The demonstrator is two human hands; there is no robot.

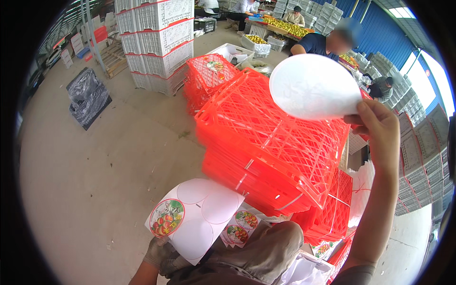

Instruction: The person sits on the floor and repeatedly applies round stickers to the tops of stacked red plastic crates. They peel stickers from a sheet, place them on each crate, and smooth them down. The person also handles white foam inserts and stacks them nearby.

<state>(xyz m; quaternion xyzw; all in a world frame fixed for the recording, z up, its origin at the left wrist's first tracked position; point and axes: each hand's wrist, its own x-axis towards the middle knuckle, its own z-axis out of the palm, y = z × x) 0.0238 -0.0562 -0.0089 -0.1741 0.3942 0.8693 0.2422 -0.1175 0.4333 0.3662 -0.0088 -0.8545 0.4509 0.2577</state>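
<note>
My right hand (379, 130), bare and raised, pinches the edge of a round sticker (313, 87). The sticker's whitish side faces me and it curves slightly above the top of a stack of red plastic mesh crates (274, 139). Down at the lower left, my gloved left hand (160, 254) grips a white sticker sheet (194, 237). One printed fruit label (166, 217) shows on that sheet, beside several blank circles. More printed sticker sheets (242, 226) lie by my knee, partly covered by the held sheet.
Tall stacks of white crates (160, 46) stand at the far left. A smaller red crate pile (213, 71) adjoins the main stack. Beyond it sits a person in a dark shirt (317, 44). Other people work around a fruit-covered table (285, 26). Black plastic-wrapped material (87, 94) lies on the floor.
</note>
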